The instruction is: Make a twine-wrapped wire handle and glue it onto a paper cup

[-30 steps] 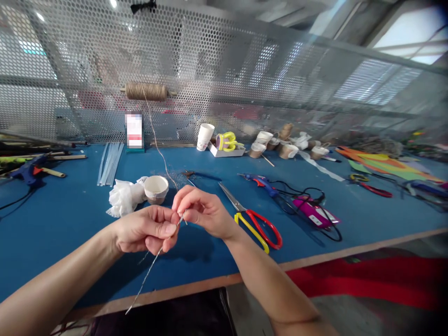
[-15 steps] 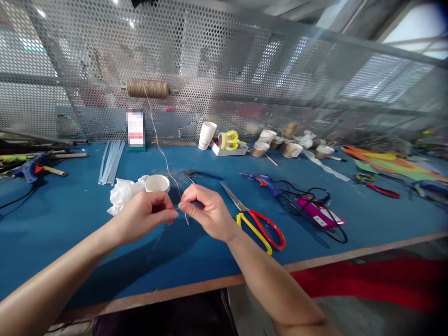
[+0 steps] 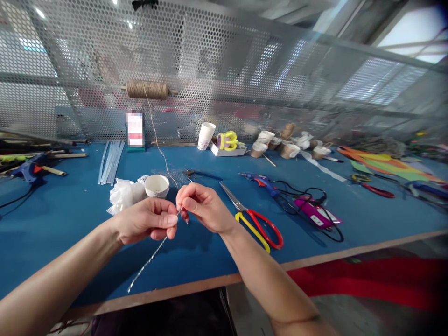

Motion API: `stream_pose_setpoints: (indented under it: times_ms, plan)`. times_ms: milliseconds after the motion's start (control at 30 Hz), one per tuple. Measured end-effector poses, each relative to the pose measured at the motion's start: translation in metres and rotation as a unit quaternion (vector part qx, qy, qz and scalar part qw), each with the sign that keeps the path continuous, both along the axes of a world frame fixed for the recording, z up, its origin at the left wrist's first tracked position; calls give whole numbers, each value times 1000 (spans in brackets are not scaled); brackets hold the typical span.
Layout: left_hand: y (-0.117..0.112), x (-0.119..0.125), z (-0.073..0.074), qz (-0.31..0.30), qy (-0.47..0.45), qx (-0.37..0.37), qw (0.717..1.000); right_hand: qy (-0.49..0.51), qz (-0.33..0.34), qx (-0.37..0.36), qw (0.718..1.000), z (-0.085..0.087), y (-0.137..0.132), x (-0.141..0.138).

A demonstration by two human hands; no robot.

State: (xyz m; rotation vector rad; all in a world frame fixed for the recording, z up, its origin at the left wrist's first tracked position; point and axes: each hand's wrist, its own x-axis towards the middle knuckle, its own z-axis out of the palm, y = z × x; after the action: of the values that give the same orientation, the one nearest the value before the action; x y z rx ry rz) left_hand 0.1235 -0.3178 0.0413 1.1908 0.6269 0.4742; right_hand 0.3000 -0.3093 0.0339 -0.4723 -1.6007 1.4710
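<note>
Head view: Left hand (image 3: 149, 223) is closed in a pinch on a twisted strand (image 3: 146, 265), centre-left of the frame, its tail hanging toward the lower edge. Right hand (image 3: 203, 208) pinches its upper end; whether it also grips the twine (image 3: 159, 148) cannot be told. Step in hand, as judged: twisting or joining; the next move calls for steady fingertip tension. Strand: thin, pale, glossy. Twine: brown, fibrous. Cup (image 3: 157, 188), left of centre: round-mouthed, white-rimmed.

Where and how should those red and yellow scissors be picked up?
Likely by the handle loops, from the near right: the scissors lie flat with loops toward the table's near edge, blades pointing away, and the right hand is on their left.
</note>
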Motion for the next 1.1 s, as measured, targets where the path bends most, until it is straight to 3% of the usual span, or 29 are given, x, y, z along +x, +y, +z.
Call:
stream_pose_setpoints:
  times_ms: [67,167,233,300,367,433,500,533,567,600,667,700,733,800,900,1000,1100]
  plan:
    - [-2,3,-5,-11,-49,-50,998,23,11,16,1000,-2,0,0]
    - [-4,5,-7,-10,-58,-48,997,13,-25,55,998,-1,-2,1]
    - [-5,5,-4,8,-17,-5,1000,-23,-76,78,994,1,-5,1]
    - [-4,5,1,57,65,89,992,-74,-139,90,983,3,-7,1]
    - [-5,6,3,138,183,235,945,-124,-207,99,965,2,-7,-1]
    - [-6,8,3,225,291,377,850,-154,-265,101,946,0,-6,-4]
    - [-8,10,2,285,348,458,767,-156,-299,81,938,-3,-4,-7]
    - [-8,10,2,296,351,467,756,-144,-303,64,940,-4,-4,-8]
    - [-8,10,2,291,337,452,773,-126,-295,45,946,-5,-3,-9]
    - [-8,9,2,272,307,411,814,-102,-272,29,956,-5,-2,-9]
    - [-6,7,3,197,201,267,922,-52,-190,9,980,-4,-2,-8]
    - [-5,6,3,149,139,179,963,-27,-141,5,990,-3,-2,-7]
    - [-3,5,3,107,81,98,986,-5,-97,4,995,-3,-2,-6]
    - [-1,4,1,55,1,-11,998,27,-44,7,999,-2,-3,-4]
    - [1,3,-3,30,-34,-57,997,32,-35,18,999,0,-5,-2]
    - [1,4,-3,43,-3,-15,999,4,-66,20,998,2,-6,0]
    - [-2,6,0,96,98,123,983,-39,-135,16,990,3,-6,0]
